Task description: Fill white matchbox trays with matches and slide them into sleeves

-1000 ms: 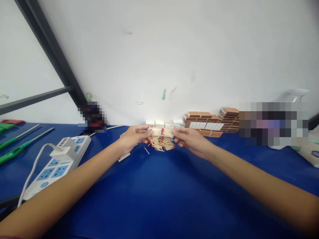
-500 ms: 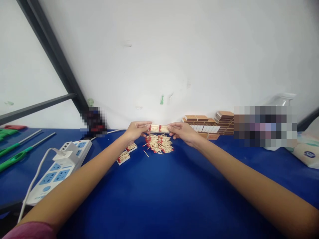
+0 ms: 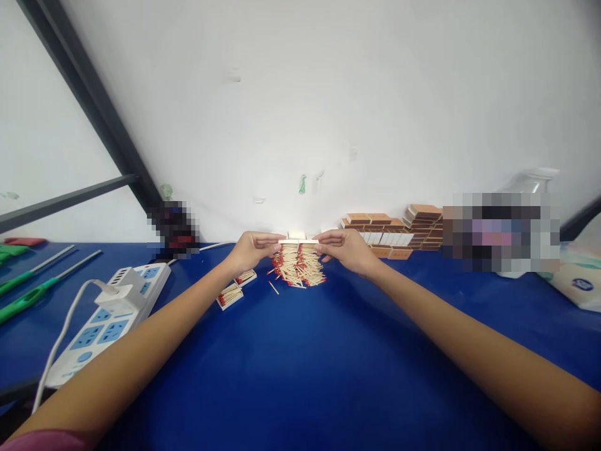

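Observation:
My left hand (image 3: 253,249) and my right hand (image 3: 346,249) pinch the two ends of a pair of white matchbox trays (image 3: 297,241) held side by side and tipped over above a pile of red-tipped matches (image 3: 297,266). Matches hang from the trays down onto the pile. The pile lies on the blue table (image 3: 300,363) near the wall. Two filled matchbox trays (image 3: 236,288) lie just left of the pile, beside my left wrist.
Stacks of brown and white matchboxes (image 3: 399,230) line the wall at the right. A white power strip (image 3: 110,313) with a plugged cable sits at the left, green-handled tools (image 3: 28,291) beyond it. A tissue pack (image 3: 580,285) lies at far right.
The two trays, first held low over the pile and then lifted open side up and full, are now turned over, and the matches spill down onto the pile.

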Demonstrator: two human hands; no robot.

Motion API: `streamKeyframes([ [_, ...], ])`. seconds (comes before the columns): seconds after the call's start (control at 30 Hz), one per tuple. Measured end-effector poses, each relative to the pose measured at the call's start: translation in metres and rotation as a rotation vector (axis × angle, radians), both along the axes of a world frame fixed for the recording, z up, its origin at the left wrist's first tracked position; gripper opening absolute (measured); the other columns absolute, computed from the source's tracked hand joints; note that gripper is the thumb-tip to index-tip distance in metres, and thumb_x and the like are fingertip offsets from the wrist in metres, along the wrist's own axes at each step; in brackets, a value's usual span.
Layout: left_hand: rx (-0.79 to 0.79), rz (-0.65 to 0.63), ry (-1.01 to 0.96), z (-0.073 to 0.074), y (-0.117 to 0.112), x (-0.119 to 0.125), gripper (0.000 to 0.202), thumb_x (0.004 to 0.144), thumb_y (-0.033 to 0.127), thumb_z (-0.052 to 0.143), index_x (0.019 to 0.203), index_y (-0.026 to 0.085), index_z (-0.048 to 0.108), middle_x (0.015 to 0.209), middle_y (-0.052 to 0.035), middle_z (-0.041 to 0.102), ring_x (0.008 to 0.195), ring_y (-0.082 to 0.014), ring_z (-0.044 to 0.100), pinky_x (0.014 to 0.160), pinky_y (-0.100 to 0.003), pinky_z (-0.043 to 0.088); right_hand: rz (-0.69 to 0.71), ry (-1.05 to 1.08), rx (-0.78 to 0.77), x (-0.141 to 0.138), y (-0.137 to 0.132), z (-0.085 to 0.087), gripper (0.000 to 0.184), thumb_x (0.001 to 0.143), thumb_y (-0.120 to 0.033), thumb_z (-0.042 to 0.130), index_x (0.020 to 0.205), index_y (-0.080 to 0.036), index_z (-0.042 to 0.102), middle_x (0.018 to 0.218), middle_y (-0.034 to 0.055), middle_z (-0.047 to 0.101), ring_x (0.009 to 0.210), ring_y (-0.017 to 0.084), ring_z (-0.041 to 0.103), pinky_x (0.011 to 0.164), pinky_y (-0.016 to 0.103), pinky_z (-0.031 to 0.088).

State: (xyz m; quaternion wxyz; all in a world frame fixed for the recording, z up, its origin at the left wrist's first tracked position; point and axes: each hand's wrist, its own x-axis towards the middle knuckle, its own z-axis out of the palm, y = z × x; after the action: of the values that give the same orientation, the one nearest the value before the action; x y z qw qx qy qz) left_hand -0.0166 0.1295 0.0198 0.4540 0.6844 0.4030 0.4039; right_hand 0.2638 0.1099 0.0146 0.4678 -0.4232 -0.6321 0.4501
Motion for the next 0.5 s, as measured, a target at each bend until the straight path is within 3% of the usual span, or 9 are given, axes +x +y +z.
streamKeyframes([
  [0.2, 0.053, -0.033, 0.045, 0.002, -0.011, -0.002, 0.038, 0.076, 0.030, 0.083, 0.113, 0.021, 0.083, 0.107, -0.0086, 0.083, 0.099, -0.0249, 0.078, 0.098, -0.041, 0.061, -0.039, -0.066, 0.069, -0.001, -0.010, 0.000, 0.036, 0.067, -0.037, 0.090, 0.094, -0.016, 0.078, 0.085, 0.0083, 0.079, 0.077, 0.022, 0.075, 0.068, 0.036, 0.065],
  [0.37, 0.107, -0.025, 0.075, 0.008, -0.022, -0.001, 0.036, 0.077, 0.030, 0.082, 0.112, 0.023, 0.083, 0.111, -0.0074, 0.082, 0.099, -0.0244, 0.078, 0.101, -0.042, 0.060, -0.095, -0.154, 0.166, 0.001, -0.018, -0.002, 0.028, 0.074, -0.031, 0.084, 0.099, -0.019, 0.080, 0.078, 0.0049, 0.079, 0.068, 0.019, 0.072, 0.073, 0.038, 0.063],
  [0.5, 0.140, -0.005, 0.095, 0.013, -0.029, -0.001, 0.035, 0.078, 0.031, 0.081, 0.113, 0.024, 0.083, 0.110, -0.0065, 0.082, 0.097, -0.0244, 0.078, 0.099, -0.042, 0.061, -0.134, -0.224, 0.290, 0.002, -0.024, -0.003, 0.024, 0.079, -0.030, 0.079, 0.102, -0.021, 0.082, 0.083, 0.0048, 0.081, 0.076, 0.021, 0.075, 0.077, 0.039, 0.063],
])
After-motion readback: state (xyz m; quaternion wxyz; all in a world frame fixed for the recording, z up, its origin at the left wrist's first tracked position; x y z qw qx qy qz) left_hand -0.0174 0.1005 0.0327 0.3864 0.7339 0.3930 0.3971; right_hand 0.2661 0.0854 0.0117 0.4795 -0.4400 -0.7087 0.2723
